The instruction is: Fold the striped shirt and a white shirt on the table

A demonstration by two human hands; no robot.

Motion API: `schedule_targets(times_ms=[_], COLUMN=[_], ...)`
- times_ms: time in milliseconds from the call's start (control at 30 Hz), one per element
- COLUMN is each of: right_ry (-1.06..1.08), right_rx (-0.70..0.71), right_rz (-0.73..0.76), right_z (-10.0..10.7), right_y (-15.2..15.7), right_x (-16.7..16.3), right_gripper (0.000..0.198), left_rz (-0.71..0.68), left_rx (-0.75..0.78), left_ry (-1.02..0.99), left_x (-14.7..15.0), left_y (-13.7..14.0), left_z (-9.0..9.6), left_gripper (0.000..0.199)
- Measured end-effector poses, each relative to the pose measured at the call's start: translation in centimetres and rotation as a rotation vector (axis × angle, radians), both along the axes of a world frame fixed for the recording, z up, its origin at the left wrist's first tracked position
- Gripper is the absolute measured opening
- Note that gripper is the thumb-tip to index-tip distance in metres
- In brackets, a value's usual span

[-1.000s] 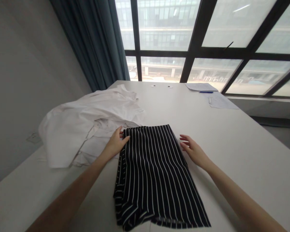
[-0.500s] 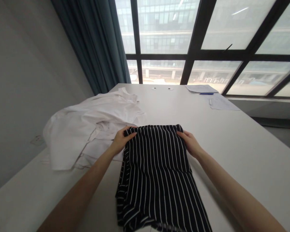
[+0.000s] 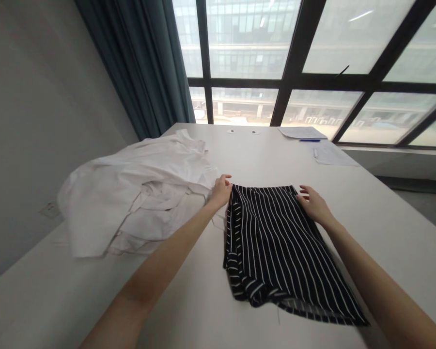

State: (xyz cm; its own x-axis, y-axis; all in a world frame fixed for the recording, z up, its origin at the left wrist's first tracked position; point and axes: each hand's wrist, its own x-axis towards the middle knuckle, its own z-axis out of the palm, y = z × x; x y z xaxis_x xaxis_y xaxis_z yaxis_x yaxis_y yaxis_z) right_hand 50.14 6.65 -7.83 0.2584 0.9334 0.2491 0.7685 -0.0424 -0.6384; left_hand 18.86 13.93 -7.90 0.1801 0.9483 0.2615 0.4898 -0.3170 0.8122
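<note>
- Watching through the head camera, I have the black-and-white striped garment (image 3: 272,232) lying on the white table (image 3: 189,300), its far edge spanning the gap between my two hands and its body spreading back between the forearms.
- My left hand (image 3: 221,192) is at the far-left corner, thumb against the cloth, fingers curled beyond it; I cannot tell whether it pinches any fabric.
- My right hand (image 3: 315,206) is at the far-right corner, loosely spread, thumb by the edge.
- I judge the cloth light and soft, with little stiffness: it ripples below the right hand and bunches along the side below the left. It looks neither fragile nor especially slippery.
- Best hold, I reckon: both far corners, thumb on top and fingers underneath, catching all the layers so none slides out.
- Left of my left hand, a white cloth heap (image 3: 148,167) lies near; papers (image 3: 336,154) lie well beyond my right.
</note>
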Motion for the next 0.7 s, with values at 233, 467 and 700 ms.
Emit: schedule_targets(times_ms=[233, 467, 700], right_ry=[-0.445, -0.654, -0.671], right_rx=[0.005, -0.052, -0.054], right_rz=[0.319, 0.319, 0.488], right_z=[-2.3, -3.5, -2.9], right_y=[-3.0, -4.7, -5.8], right_x=[-3.8, -3.2, -2.1], right_gripper=[0.049, 0.051, 0.052], left_rz=[-0.124, -0.160, -0.451], left_rx=[0.151, 0.159, -0.024], left_ry=[0.228, 0.356, 0.484], left_x=[-2.0, -7.1, -11.2], left_y=[-1.3, -2.7, -4.5], left_z=[-2.7, -3.6, -0.3], left_gripper=[0.040, 0.053, 0.056])
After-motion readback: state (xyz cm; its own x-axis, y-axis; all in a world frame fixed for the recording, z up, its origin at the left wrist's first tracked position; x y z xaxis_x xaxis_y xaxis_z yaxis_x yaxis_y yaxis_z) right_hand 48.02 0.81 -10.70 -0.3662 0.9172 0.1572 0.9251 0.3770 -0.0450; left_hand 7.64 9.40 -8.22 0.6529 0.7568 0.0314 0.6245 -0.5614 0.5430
